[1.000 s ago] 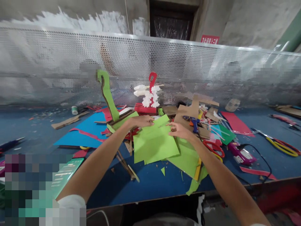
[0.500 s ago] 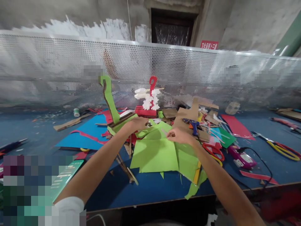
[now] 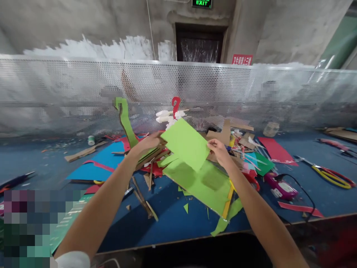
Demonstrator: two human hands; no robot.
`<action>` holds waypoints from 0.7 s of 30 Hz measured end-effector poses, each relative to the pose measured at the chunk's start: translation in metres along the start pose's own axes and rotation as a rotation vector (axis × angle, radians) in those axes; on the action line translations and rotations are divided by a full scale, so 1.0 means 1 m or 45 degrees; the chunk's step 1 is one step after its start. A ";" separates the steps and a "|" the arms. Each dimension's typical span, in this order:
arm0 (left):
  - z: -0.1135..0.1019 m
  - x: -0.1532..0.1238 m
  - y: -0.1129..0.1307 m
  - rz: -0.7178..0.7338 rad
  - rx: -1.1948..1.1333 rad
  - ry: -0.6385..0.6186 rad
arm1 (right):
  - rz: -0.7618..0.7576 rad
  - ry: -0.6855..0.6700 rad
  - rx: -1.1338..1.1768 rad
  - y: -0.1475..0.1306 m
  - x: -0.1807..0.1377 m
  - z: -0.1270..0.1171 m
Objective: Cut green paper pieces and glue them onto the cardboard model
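A light green paper sheet (image 3: 186, 143) is held up and tilted above the table, between my two hands. My right hand (image 3: 219, 149) pinches its right corner between thumb and fingers. At the left corner, my left hand (image 3: 150, 143) has its fingers closed on the sheet, with the fingertips partly hidden. Below lies another larger green sheet (image 3: 200, 184) with a yellow strip (image 3: 228, 201) along its right edge. A tall curved green cardboard piece (image 3: 126, 123) stands behind my left hand. A red hooked piece (image 3: 176, 106) with white decorations rises behind the raised sheet.
Blue sheet (image 3: 92, 167) lies to the left with pink strips. On the right are a red sheet (image 3: 276, 149), yellow-and-red-handled scissors (image 3: 331, 176), a purple power strip (image 3: 281, 188) with a cord, and cardboard scraps (image 3: 225, 134). A perforated metal panel (image 3: 156, 82) runs along the back.
The green sheet has come up off the pile and now hangs tilted between my hands. Its shadow falls on the larger sheet beneath. The camera view has tipped slightly upward.
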State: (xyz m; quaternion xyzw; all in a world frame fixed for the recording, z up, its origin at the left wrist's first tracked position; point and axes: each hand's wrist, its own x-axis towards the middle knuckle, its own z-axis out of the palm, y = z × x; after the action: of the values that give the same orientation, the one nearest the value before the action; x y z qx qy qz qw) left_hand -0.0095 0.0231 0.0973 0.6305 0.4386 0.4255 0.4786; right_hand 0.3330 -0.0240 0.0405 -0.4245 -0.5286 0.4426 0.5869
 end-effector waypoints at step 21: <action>0.071 -0.044 -0.078 -0.073 -0.632 0.495 | -0.290 -0.192 -1.091 -0.017 -0.016 0.007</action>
State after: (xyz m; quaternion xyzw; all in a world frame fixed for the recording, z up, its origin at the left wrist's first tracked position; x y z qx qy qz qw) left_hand 0.0363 -0.0231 0.0028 0.3886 0.4221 0.6185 0.5369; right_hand 0.3266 -0.0439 0.0530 -0.5348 -0.7489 0.1461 0.3630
